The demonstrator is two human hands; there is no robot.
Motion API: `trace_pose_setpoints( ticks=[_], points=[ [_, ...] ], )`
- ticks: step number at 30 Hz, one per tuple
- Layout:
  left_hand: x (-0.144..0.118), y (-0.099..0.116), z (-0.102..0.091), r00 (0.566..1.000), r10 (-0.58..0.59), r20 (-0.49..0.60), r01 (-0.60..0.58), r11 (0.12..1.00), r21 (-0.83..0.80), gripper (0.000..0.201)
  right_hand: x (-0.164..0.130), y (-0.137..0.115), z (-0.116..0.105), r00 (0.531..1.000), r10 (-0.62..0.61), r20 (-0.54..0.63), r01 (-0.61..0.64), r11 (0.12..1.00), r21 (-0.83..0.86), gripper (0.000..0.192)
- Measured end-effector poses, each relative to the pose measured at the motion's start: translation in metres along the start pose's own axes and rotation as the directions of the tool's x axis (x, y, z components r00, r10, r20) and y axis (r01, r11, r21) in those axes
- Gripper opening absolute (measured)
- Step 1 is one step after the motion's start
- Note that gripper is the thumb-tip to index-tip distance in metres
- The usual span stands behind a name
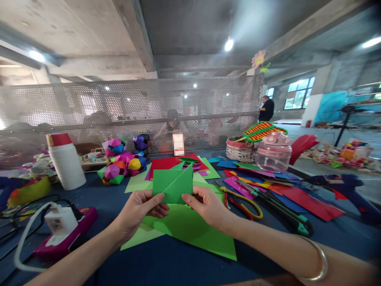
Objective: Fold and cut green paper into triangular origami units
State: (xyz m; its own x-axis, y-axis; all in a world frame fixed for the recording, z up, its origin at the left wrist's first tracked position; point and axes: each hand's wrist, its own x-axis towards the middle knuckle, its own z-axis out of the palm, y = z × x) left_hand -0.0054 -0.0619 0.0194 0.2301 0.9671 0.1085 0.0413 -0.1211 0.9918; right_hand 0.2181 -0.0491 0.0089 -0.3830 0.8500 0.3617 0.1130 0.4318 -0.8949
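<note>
Between both hands a folded green paper (169, 184) is held up, with a slanting fold edge across its front and a pointed corner at its top right. My left hand (145, 204) pinches its lower left side between thumb and fingers. At the lower right edge my right hand (206, 202) grips it the same way. Below the hands lies a bright green sheet (199, 234) over a paler green sheet (139, 234). Behind the folded paper are red sheets (160, 163) and other coloured pieces.
Scissors (253, 204) and a green-black cutter (285, 212) lie right, near red paper strips (315, 200), a pink bottle (274, 153) and a glue gun (354, 194). Left are stacked paper cups (65, 163), folded paper balls (113, 171) and a purple power strip (86, 218) with cables.
</note>
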Motion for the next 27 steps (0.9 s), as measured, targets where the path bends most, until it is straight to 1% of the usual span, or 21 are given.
trace_pose_setpoints(
  ticks=[3, 5, 7, 9, 13, 15, 17, 20, 23, 25, 27],
  points=[
    [-0.001, 0.002, 0.001, 1.0, -0.004, -0.022, 0.004, 1.0, 0.001, 0.04, 0.0, -0.001, 0.0, 1.0, 0.013, -0.007, -0.013, 1.0, -0.005, 0.049],
    [-0.001, 0.002, 0.002, 1.0, -0.004, -0.025, 0.004, 1.0, 0.002, 0.041, 0.001, -0.002, 0.0, 1.0, -0.011, -0.011, 0.011, 1.0, 0.029, 0.048],
    [-0.001, 0.002, 0.003, 1.0, -0.005, -0.019, 0.005, 1.0, 0.012, 0.042, 0.002, -0.003, -0.001, 0.998, -0.043, -0.038, 0.045, 0.997, 0.064, 0.045],
    [-0.001, 0.003, 0.004, 1.0, -0.008, -0.007, 0.009, 1.0, 0.029, 0.043, 0.003, -0.002, -0.003, 0.995, -0.047, -0.086, 0.054, 0.996, 0.077, 0.044],
    [-0.001, 0.004, 0.006, 1.0, -0.017, 0.017, 0.016, 0.998, 0.066, 0.044, 0.006, 0.002, -0.007, 0.985, 0.004, -0.174, 0.005, 0.999, 0.049, 0.048],
    [-0.001, 0.003, 0.006, 0.999, -0.021, 0.029, 0.019, 0.996, 0.084, 0.044, 0.007, 0.003, -0.007, 0.98, 0.02, -0.199, -0.017, 1.0, 0.016, 0.052],
    [-0.002, 0.002, 0.006, 0.999, -0.023, 0.04, 0.019, 0.995, 0.099, 0.042, 0.007, 0.003, -0.006, 0.979, 0.028, -0.203, -0.025, 1.0, 0.014, 0.054],
    [-0.002, 0.0, 0.007, 0.999, -0.004, 0.045, -0.002, 0.991, 0.133, 0.04, 0.005, -0.001, -0.004, 0.973, 0.047, -0.225, -0.03, 0.996, 0.082, 0.056],
    [-0.003, -0.001, 0.011, 0.999, 0.024, 0.032, -0.029, 0.985, 0.167, 0.037, 0.003, -0.006, -0.003, 0.972, 0.066, -0.226, -0.036, 0.99, 0.136, 0.052],
    [-0.003, -0.001, 0.014, 0.999, 0.034, 0.023, -0.038, 0.984, 0.176, 0.035, 0.002, -0.007, -0.002, 0.973, 0.08, -0.218, -0.05, 0.989, 0.14, 0.048],
    [-0.003, -0.001, 0.015, 0.999, 0.036, 0.021, -0.039, 0.984, 0.174, 0.034, 0.001, -0.008, -0.002, 0.967, 0.099, -0.234, -0.069, 0.989, 0.133, 0.048]
  ],
)
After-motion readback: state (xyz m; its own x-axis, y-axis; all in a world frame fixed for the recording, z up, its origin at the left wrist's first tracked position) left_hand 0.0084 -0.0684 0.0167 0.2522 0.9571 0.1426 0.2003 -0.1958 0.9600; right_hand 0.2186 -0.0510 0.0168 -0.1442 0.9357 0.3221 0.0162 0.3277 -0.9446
